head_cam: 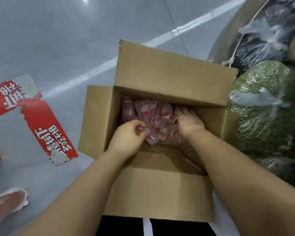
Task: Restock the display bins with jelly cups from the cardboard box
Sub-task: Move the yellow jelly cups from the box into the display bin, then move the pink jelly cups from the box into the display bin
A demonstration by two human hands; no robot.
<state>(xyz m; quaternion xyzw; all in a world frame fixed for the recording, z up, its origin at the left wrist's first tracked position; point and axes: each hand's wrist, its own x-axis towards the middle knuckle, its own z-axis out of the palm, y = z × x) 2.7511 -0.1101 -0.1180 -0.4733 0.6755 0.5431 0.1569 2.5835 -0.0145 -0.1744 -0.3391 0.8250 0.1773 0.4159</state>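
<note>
1. Head view, nearest zone: my two bare forearms enter from the bottom edge and reach forward over the near flap of the cardboard box (160, 193), which folds out toward me.
2. Left hand (128, 135): positioned inside the box at its left side. The fingers are curled and the thumb and fingertips pinch the edge of a clear wrapper belonging to the jelly cups (151, 114).
3. Right hand (188, 121): positioned inside the box at its right side, palm down. The fingers are extended forward and rest on the pile of cups; I cannot tell whether the fingertips hook under any of them.
4. Box contents: the jelly cups are pink and red, in clear plastic, heaped against the far inner wall between and beyond both hands. The near part of the box bottom shows bare cardboard.
5. Box flaps: all four are open. The left flap stands outward, the far flap tilts up and away.
6. Left of the box: a torn red floor sticker (41, 120) with white lettering lies on the grey floor (58, 40).
7. Right of the box: a clear bag of green items (266, 106) touches the right flap.
8. Beyond it: a clear bag of dark items (266, 36) sits in a round bin.
</note>
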